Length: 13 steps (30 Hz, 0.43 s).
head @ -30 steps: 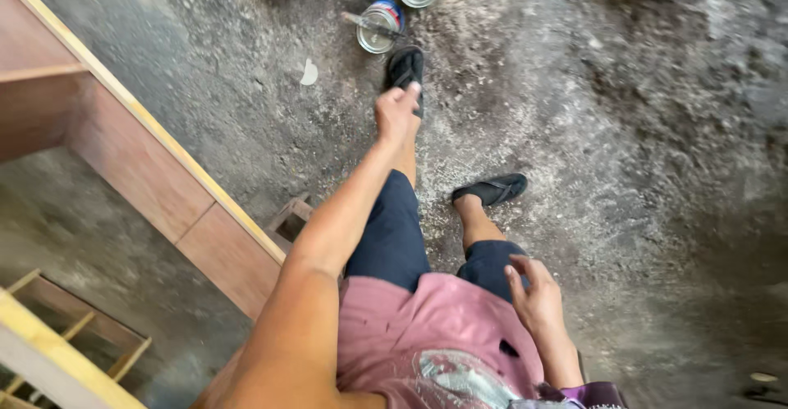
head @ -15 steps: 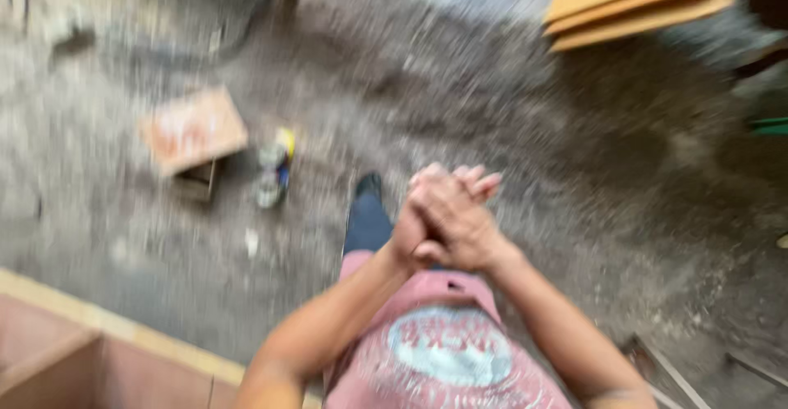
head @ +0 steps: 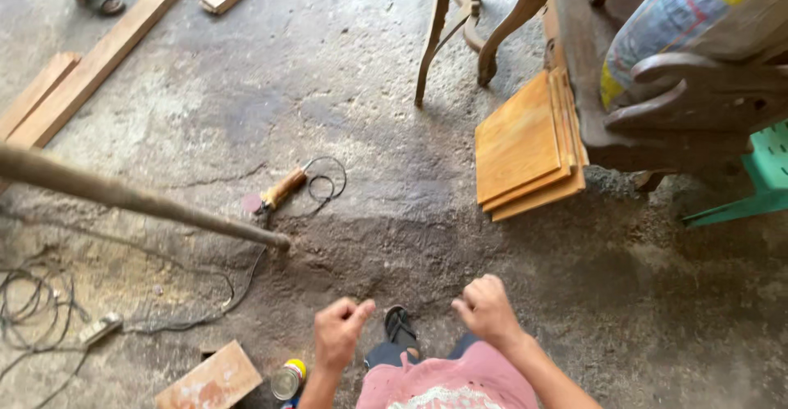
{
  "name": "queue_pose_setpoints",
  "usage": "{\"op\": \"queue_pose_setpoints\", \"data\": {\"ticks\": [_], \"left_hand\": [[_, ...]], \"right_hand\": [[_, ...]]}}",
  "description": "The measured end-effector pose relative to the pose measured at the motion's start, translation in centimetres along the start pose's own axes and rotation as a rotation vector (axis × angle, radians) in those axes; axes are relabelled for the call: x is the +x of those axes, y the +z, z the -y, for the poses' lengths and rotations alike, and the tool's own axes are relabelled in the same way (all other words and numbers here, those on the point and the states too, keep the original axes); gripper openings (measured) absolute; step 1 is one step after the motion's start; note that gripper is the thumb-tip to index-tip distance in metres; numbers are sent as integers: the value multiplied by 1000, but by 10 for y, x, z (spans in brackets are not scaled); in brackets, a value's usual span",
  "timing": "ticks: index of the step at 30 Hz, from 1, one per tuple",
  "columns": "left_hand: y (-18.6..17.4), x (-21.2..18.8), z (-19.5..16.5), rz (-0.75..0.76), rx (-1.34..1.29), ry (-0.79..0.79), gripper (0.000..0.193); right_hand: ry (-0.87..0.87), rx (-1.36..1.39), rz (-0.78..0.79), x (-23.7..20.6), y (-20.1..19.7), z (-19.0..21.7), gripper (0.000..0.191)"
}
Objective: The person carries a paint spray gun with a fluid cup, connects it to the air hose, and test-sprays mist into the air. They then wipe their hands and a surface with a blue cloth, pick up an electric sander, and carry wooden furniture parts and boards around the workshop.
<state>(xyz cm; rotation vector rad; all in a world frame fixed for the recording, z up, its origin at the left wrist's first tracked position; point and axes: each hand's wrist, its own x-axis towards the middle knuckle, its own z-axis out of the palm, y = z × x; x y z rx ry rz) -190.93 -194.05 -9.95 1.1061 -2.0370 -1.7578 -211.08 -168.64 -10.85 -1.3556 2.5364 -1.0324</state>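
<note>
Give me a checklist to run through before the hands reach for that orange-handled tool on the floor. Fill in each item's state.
1. Left hand free: ok, loosely curled, holding nothing.
2. Right hand free: ok, loosely closed, holding nothing.
3. Orange-handled tool in sight: ok, lying on the concrete ahead of the left hand.
4. Tool's cord untangled: not ok, it loops beside the handle.
5. Way to the tool open: not ok, a long wooden pole slants across, its end just short of the tool.
6. Tool unplugged: cannot tell, the cord's far end is not traceable.
</note>
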Motion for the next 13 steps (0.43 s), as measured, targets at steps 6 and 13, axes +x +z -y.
{"op": "queue_pose_setpoints", "data": {"ticks": [6,13], "left_hand": [[46,140,-140,112,-57,346,12],[154,264,-185,277,216,487,34]], "right_hand": [[188,2,-237,84,-69,-31,32],[410,22,-86,161,-79,-141,16]]}}
